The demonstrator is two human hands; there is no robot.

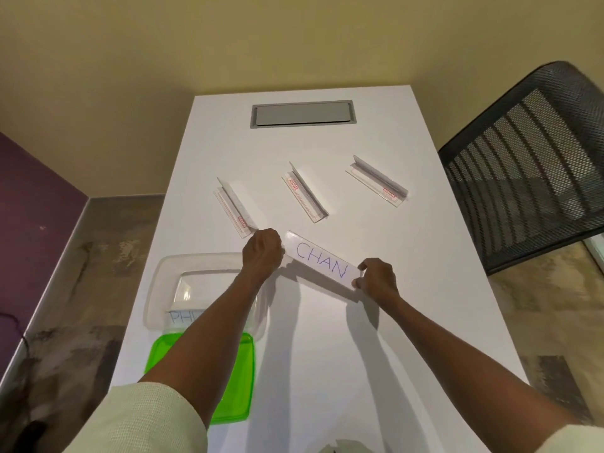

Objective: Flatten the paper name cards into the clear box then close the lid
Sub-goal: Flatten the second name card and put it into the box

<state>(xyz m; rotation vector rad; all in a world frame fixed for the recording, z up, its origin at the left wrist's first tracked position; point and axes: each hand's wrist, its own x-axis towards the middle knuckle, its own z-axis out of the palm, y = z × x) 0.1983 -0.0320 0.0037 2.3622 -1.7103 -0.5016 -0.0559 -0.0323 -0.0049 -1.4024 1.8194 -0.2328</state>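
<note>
**Inspector:** State what your fingers have hold of.

**Me:** Both hands are on the "CHAN" name card [322,264]. My left hand [262,253] has its fingers curled round the card's far-left end; my right hand [376,278] pinches the near-right end between thumb and fingertips. The card spans the gap between my two sets of fingers, lettering up. I cannot tell whether it rests on the white surface [376,338] or is lifted just off it.

**Inspector:** Where is the clear box?

**Me:** The clear box [160,282] sits open, to the left of my left fingers and nearer me, partly under my left forearm. One card marked "PH…" [178,317] lies at its near edge; the rest of that name is hidden by my arm. The green lid [163,351] lies flat, off the box, nearer me again.

**Inspector:** What is outstanding?

**Me:** Beyond my fingers three folded name cards remain: the left card [233,207] just past my left fingers, the middle card [305,192] beyond it, the right card [377,181] well apart. By my judgement one card is in, one is in hand, three are untouched, and the lid is not yet closed. Under half done.
</note>
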